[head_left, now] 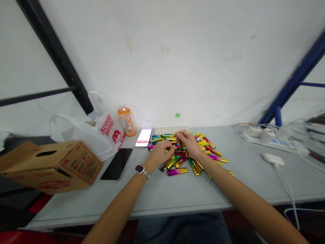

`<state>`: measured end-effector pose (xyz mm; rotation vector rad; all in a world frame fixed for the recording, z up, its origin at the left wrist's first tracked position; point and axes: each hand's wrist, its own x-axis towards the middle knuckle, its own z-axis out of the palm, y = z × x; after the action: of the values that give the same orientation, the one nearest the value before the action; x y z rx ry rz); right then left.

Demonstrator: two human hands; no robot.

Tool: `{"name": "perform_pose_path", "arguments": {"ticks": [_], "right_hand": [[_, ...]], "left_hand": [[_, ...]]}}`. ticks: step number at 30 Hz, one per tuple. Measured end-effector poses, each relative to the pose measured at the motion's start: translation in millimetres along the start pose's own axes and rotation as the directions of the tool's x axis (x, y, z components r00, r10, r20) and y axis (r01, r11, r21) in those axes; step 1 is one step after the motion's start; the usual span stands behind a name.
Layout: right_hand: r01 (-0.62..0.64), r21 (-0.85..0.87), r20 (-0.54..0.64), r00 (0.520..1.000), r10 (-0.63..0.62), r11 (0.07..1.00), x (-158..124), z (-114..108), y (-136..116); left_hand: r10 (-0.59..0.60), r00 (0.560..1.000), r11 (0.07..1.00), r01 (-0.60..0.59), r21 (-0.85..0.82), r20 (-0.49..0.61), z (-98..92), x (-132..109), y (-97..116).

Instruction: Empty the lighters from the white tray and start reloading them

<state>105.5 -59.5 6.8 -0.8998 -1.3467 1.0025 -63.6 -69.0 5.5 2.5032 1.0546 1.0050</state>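
Here: two hands at a heap of coloured metallic sticks on a grey tabletop [177, 193].

Item 1, heap of sticks [189, 154]: loose and unsorted at the centre of the tabletop, no finished batch visible beside it, so the handling looks barely begun. Item 2, left hand [161, 152]: resting on the heap's 9 o'clock edge, fingers curled together over a stick or two; whether they truly grip cannot be told. Item 3, right hand [189, 142]: at the heap's 12 o'clock side, fingers pinched on one stick. Item 4, white tray [171, 129]: just beyond the heap at 12 o'clock. Item 5, dark phone [117, 164], cardboard box [54, 166], plastic bag [101, 132] and bottle [126, 122]: off at 9 to 10 o'clock. Item 6, power strip [264, 137]: at 2 o'clock.
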Motion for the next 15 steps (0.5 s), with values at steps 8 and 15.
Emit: {"name": "perform_pose_path", "arguments": {"ticks": [8, 15], "right_hand": [[0.132, -0.411, 0.111, 0.989, -0.095, 0.902, 87, 26, 11], [0.236, -0.541, 0.139, 0.972, -0.191, 0.807, 145, 60, 37]], "left_hand": [[-0.074, 0.995, 0.996, 0.071, -0.051, -0.065, -5.2, -8, -16], [-0.131, 0.989, 0.988, 0.124, -0.093, -0.067, -6.6, -18, -13]]}}
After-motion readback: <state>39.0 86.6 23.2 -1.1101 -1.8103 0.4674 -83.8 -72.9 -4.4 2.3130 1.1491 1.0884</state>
